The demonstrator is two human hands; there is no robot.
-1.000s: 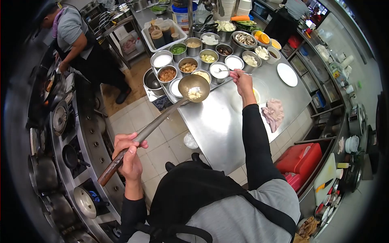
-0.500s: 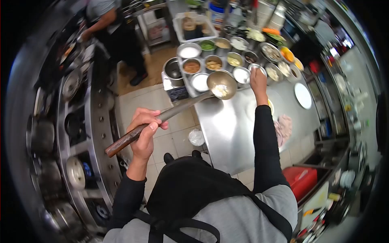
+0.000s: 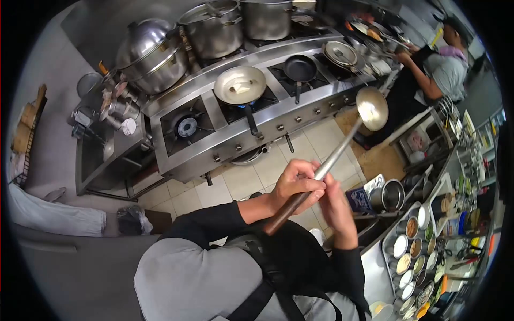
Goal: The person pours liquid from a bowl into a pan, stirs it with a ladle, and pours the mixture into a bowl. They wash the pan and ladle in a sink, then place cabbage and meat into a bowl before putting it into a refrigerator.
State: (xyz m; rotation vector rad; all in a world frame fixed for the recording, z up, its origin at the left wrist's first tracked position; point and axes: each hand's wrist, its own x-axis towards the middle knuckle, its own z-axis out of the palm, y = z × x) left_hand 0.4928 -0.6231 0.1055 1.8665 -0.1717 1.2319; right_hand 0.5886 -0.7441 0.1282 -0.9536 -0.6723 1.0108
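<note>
Left hand (image 3: pixel 297 184) is closed around the ladle handle (image 3: pixel 342 147), with the arm bent across the chest. Right hand (image 3: pixel 338 209) stands just beside it, fingers extended and loose, forearm raised.

Bright even light, steel glare, fisheye-warped dark edges

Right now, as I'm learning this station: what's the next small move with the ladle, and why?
Probably swing the ladle toward the pan over the blue flame: the left hand grips its handle, the right hand sits beside it, and its bowl, holding something white, hangs off to the pan's side.
</note>
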